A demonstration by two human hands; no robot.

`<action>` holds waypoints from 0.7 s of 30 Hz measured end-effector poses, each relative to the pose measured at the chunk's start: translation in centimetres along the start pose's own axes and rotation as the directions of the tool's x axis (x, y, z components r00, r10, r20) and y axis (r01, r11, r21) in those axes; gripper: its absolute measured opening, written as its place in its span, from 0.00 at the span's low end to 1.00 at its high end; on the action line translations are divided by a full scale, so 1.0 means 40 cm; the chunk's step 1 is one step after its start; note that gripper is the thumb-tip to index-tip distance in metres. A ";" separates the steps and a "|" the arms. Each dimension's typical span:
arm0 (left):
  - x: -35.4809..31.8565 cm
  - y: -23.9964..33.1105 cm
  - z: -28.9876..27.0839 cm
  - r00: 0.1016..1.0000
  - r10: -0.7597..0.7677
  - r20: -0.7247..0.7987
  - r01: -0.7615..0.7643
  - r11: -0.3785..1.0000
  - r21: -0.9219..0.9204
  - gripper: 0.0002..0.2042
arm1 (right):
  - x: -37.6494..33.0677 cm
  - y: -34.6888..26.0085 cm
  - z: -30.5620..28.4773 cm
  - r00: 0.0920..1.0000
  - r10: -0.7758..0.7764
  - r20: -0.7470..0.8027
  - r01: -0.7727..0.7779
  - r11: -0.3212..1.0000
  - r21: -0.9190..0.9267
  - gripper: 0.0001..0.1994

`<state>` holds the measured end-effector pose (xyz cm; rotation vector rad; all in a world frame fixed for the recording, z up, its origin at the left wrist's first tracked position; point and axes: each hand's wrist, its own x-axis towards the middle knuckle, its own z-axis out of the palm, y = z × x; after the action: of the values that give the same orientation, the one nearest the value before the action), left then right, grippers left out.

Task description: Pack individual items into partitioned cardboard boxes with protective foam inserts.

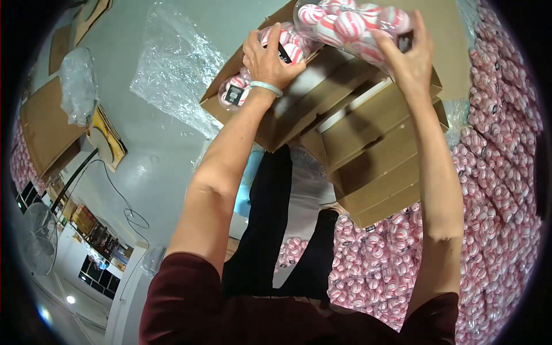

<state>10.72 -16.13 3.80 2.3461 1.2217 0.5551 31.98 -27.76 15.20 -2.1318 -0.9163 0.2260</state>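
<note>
So from my end the cardboard box (pixel 270 127) looks only partly filled: one striped-ball pack (pixel 234 95) sits at its left corner, my left hand (pixel 266 62) is wrapped round a second pack (pixel 294 53) just beyond, and my right hand (pixel 411 62) grips a third pack (pixel 346 26) over its far side. Loads left, I'd guess: huge heap (pixel 494 190) right of the box.

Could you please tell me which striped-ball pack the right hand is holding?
The long clear pack at the picture's top edge; the left hand touches another pack.
</note>
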 end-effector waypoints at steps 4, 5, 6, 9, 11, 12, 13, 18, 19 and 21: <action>-0.037 0.013 -0.012 0.987 0.104 0.122 -0.113 0.991 0.075 0.41 | 0.005 -0.036 0.093 0.999 -0.025 0.030 0.031 0.976 -0.215 0.43; -0.040 0.017 -0.004 0.982 0.140 0.125 -0.148 0.987 0.061 0.40 | 0.011 -0.051 0.118 0.997 -0.040 0.069 0.062 0.937 -0.343 0.43; -0.044 0.023 0.004 0.982 0.136 0.132 -0.144 0.988 0.056 0.40 | 0.009 -0.048 0.146 0.991 -0.080 0.103 0.112 0.927 -0.359 0.43; -0.055 0.044 0.036 0.954 0.088 0.286 -0.120 0.988 0.094 0.38 | -0.007 -0.015 0.195 0.951 -0.083 0.296 0.225 0.845 -0.485 0.41; -0.069 0.045 0.052 0.944 0.049 0.326 -0.082 0.993 0.088 0.37 | -0.038 0.042 0.195 0.894 -0.222 0.389 0.236 0.972 0.012 0.40; -0.076 0.033 0.063 0.929 0.015 0.371 -0.055 0.994 0.095 0.36 | -0.053 0.029 0.217 0.891 -0.046 0.451 0.161 0.962 -0.219 0.40; -0.073 0.005 0.063 0.888 -0.073 0.454 -0.012 0.984 0.180 0.35 | -0.061 0.002 0.247 0.875 0.129 0.467 0.102 0.893 -0.439 0.40; -0.133 -0.178 -0.005 0.847 -0.125 0.517 -0.065 0.941 0.334 0.31 | -0.327 0.018 0.295 0.968 -0.108 0.227 0.145 0.978 -0.149 0.30; -0.134 -0.211 -0.033 0.856 -0.081 0.511 -0.093 0.948 0.306 0.30 | -0.380 0.001 0.297 0.967 -0.035 0.251 0.070 0.989 -0.130 0.30; -0.163 -0.259 -0.066 0.865 0.010 0.503 -0.134 0.968 0.212 0.28 | -0.513 -0.009 0.284 0.951 0.116 0.286 -0.100 0.993 -0.068 0.29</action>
<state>-0.97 -15.70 -0.65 2.5162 0.9965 -0.1976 12.03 -34.72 5.04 -2.2380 -0.9800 0.5892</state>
